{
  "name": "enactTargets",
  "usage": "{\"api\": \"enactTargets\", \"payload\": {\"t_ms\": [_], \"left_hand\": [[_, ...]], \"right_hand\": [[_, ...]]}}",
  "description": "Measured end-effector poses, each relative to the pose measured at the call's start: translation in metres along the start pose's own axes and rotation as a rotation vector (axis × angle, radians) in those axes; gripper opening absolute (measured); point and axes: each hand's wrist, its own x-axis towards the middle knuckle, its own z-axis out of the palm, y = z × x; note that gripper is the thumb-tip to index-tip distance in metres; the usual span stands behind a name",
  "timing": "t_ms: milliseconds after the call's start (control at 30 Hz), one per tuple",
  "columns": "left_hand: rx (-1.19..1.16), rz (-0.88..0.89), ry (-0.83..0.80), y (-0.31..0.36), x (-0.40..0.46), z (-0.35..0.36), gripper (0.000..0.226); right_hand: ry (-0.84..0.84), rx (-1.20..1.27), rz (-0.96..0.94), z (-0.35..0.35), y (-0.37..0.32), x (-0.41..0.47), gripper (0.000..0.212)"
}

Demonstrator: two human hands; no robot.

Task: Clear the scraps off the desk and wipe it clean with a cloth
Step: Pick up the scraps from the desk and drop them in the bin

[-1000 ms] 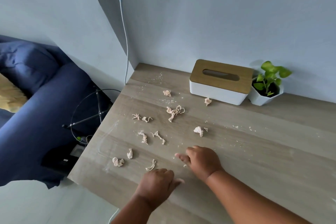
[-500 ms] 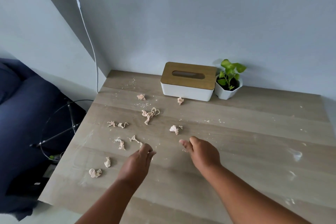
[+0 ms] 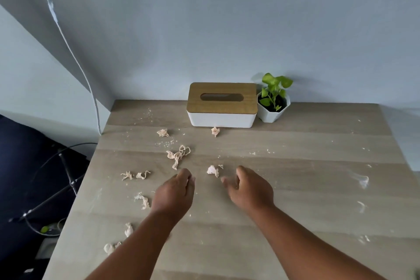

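Several crumpled beige paper scraps lie on the left half of the wooden desk (image 3: 295,188), among fine crumbs. My right hand (image 3: 250,188) hovers with its fingers apart, just right of a pale scrap (image 3: 212,170). My left hand (image 3: 175,193) is seen from the back with its fingers bent down toward the desk; what lies under them is hidden. A tangled scrap (image 3: 178,154) lies just beyond it. Other scraps sit at the far left (image 3: 136,175), beside my left wrist (image 3: 142,200), near the front left corner (image 3: 110,248) and by the tissue box (image 3: 214,130). No cloth is in view.
A white tissue box with a wooden lid (image 3: 221,104) and a small potted plant (image 3: 273,102) stand against the back wall. White smears mark the desk's right side (image 3: 363,180). A cable (image 3: 68,48) hangs at the left; dark stand legs and a blue sofa lie beyond the left edge.
Both hands have moved forward across the desk toward the middle scraps. The view has swung to the right, so the tissue box and plant now sit near the centre.
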Motion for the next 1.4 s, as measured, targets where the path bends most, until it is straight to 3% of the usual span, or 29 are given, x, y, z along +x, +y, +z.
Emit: {"api": "enactTargets", "payload": {"t_ms": [133,300,567,700,867,967,1067,1400], "left_hand": [[-0.003,0.089,0.027,0.002,0.038,0.0,0.013],[0.018,0.178,-0.018,0.009,0.086,0.008,0.036],[0.106,0.233,-0.115,0.026,0.149,0.018,0.041],[0.107,0.3,-0.134,0.026,0.166,0.027,0.038],[0.181,0.368,-0.163,0.026,0.175,0.041,0.031],[0.215,0.377,-0.179,0.024,0.176,0.045,0.027],[0.22,0.385,-0.164,0.023,0.172,0.047,0.025],[0.122,0.342,-0.166,0.008,0.152,0.024,0.017]], "right_hand": [[0.007,0.001,-0.052,0.008,-0.01,0.009,0.057],[-0.002,0.031,0.023,0.018,-0.026,0.021,0.082],[0.06,-0.167,-0.102,0.032,-0.036,0.037,0.086],[0.15,-0.24,-0.205,0.04,-0.037,0.041,0.072],[0.219,-0.314,-0.29,0.045,-0.039,0.044,0.03],[0.237,-0.337,-0.31,0.044,-0.039,0.044,0.016],[0.202,-0.315,-0.303,0.041,-0.04,0.044,0.015],[-0.094,-0.24,-0.175,0.024,-0.039,0.042,0.045]]}}
